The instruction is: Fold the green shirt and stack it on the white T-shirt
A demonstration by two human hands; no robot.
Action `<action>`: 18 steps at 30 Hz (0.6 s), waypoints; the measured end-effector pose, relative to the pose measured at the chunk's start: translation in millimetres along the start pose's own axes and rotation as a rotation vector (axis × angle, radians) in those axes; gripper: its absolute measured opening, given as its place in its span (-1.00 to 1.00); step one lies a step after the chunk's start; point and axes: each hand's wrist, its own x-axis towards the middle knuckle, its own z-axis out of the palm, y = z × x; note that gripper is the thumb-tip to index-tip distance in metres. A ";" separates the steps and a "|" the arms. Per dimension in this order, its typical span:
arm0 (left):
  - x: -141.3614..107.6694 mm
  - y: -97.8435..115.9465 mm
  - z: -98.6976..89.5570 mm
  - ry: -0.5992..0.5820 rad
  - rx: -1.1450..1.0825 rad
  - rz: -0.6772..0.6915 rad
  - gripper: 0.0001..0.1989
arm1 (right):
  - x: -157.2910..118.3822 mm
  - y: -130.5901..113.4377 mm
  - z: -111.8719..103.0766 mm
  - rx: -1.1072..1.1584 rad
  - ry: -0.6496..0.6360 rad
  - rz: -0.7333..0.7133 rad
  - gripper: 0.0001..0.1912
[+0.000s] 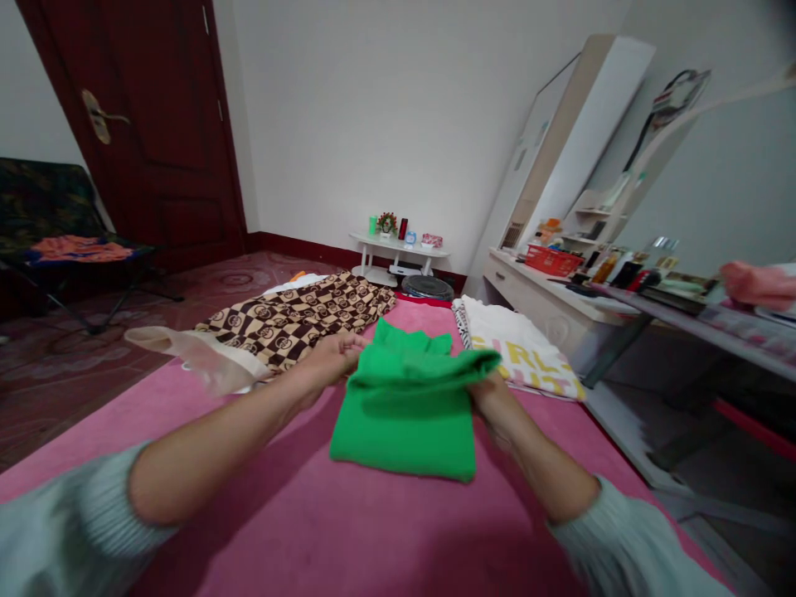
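A green garment [404, 427], partly folded into a rough rectangle, lies on the pink bed cover [348, 539] in front of me. At its upper left edge, my left hand [336, 356] pinches the cloth between closed fingers. My right hand [491, 398] is at the upper right side, under a raised fold of the garment; its fingers are hidden by the cloth. Left of the green garment is a brown and cream checked garment [304, 319] with a sheer pale edge. To the right sits a folded white garment [516, 340] with yellow and pink lettering.
A small white table [398, 243] with a plant and a green cup stands against the far wall. On the right is a dresser [560, 290] with a red basket [550, 259] and bottles. A folding chair [75, 240] holding orange cloth stands left, near a dark red door [143, 108].
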 end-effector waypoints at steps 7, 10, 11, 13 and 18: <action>38.7 -57.5 0.4 0.060 0.204 0.048 -0.41 | 18.0 86.2 9.0 0.031 0.206 0.063 -0.29; 32.3 -63.9 0.6 0.044 0.385 0.184 -0.48 | 11.8 88.9 9.8 -0.098 0.171 0.038 -0.50; 31.7 -63.8 1.4 0.033 0.439 0.184 -0.51 | 11.8 87.8 10.0 -0.126 0.167 0.047 -0.55; 32.9 -63.1 3.6 0.022 0.535 0.160 -0.59 | 13.7 85.9 10.8 -0.151 0.175 0.051 -0.58; 41.2 -60.2 6.5 0.059 0.707 0.222 -0.62 | 25.9 87.7 10.8 -0.190 0.244 -0.020 -0.58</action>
